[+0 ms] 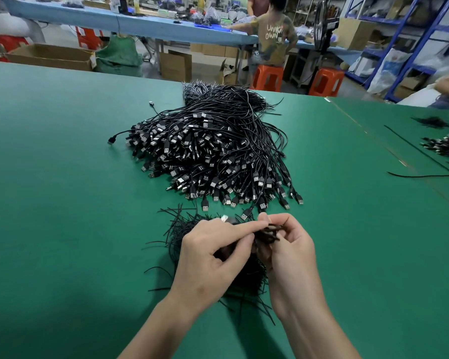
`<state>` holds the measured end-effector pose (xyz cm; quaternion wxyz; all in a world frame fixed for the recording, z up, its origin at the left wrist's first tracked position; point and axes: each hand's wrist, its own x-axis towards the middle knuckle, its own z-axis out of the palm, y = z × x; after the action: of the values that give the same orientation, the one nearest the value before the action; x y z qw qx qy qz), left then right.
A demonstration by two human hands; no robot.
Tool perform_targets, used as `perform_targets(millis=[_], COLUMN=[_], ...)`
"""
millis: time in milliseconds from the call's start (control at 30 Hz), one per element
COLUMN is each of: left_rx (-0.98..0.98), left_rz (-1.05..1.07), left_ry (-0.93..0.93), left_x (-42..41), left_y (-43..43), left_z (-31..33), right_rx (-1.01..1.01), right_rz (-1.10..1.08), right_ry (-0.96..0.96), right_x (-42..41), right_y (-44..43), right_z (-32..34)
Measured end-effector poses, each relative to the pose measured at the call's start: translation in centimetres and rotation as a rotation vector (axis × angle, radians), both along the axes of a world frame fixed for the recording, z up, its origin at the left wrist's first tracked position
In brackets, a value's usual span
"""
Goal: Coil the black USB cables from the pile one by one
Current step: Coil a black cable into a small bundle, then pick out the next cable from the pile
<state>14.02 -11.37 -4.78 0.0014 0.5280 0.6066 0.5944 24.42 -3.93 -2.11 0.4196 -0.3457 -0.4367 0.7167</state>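
A big pile of black USB cables (213, 151) lies in the middle of the green table (62, 177), plugs fanned toward me. Just in front of it, above a heap of thin black twist ties (182, 226), both my hands hold one coiled black cable (267, 233) between them. My left hand (213, 257) pinches the coil with thumb and forefinger. My right hand (290, 252) grips the coil's other side with curled fingers. Most of the coil is hidden by my fingers; a silver plug tip (224, 218) pokes out above my left knuckles.
A stray cable plug (151, 103) lies left of the pile's far end. More black cables (446, 149) and loose wires lie on the neighbouring green table at right. Past the far edge are orange stools (267, 77), cardboard boxes, a blue workbench and seated people.
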Motion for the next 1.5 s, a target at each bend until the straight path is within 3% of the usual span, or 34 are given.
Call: perform_targets(millis=[433,500,600,700,967,1133,1267,1400,1500], left_rx=[-0.075,-0.089,-0.080,-0.030,-0.011,-0.042,-0.046,-0.081,-0.076], left_rz=[-0.166,-0.153,-0.069,0.027,-0.138,-0.170,-0.149,-0.125,-0.011], left_ry=[-0.485,-0.433,-0.197,-0.069,-0.190,-0.305,-0.353,-0.296,-0.057], left_x=[-0.7,-0.8,-0.7,-0.7,-0.8,-0.6,-0.4,-0.4,-0.3], left_y=[0.6,0.6,0.5,0.4,-0.2,0.1,0.1,0.1,0.2], left_z=[-0.5,-0.6,-0.6,-0.4,0.1,0.1,-0.1,-0.2,-0.3], right_rx=[0.333,0.258,0.038,-0.037,0.088,0.199,0.177,0.192,0.072], right_rz=[-0.057,-0.038,0.009,0.042,0.036,-0.017,0.050,0.133,0.137], right_ry=[-0.140,-0.107,-0.012,-0.011,-0.019,-0.104,-0.080,-0.109,-0.085], right_x=[0.4,0.3,0.3,0.3,0.5,0.8,1.1,1.3,1.3], right_y=[0.2,0.0,-0.1,-0.3,-0.4,0.0,0.6,0.9,0.9], right_z=[0.6,0.4,0.0,-0.1,0.4,0.3,0.7,0.9,0.8])
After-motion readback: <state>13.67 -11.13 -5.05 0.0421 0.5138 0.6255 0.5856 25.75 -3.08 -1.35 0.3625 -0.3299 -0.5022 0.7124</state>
